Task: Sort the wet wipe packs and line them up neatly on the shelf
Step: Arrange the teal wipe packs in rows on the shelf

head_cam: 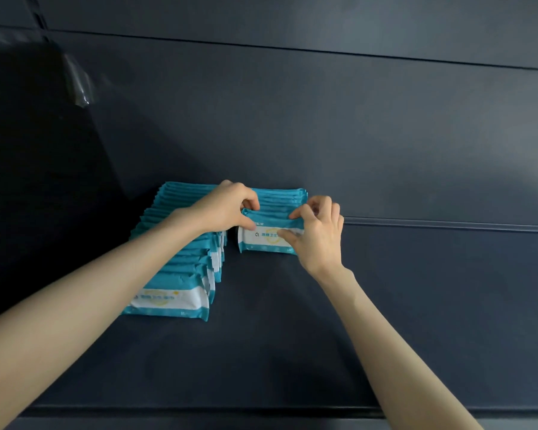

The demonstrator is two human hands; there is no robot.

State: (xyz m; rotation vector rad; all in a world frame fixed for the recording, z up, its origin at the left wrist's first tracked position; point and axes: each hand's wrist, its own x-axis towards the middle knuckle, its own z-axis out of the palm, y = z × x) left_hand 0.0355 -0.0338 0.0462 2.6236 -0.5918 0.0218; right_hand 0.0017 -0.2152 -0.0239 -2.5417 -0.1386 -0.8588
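Note:
Two rows of teal-and-white wet wipe packs stand on edge on a dark blue shelf [261, 336]. The long left row [180, 274] runs from the back panel toward me. The shorter right row [280, 197] stands against the back panel. Both hands are on the right row's front pack [263, 238]. My left hand [227, 206] pinches its top left corner between thumb and curled fingers. My right hand [317, 231] pinches its top right edge, with the thumb on the white face. The pack's right end is hidden behind that hand.
A dark blue back panel [323, 135] rises behind the rows. A horizontal ridge [448, 225] runs along it to the right. A black panel with a clear plastic strip [81, 85] stands at the left. The shelf's front lip [261, 411] lies near me.

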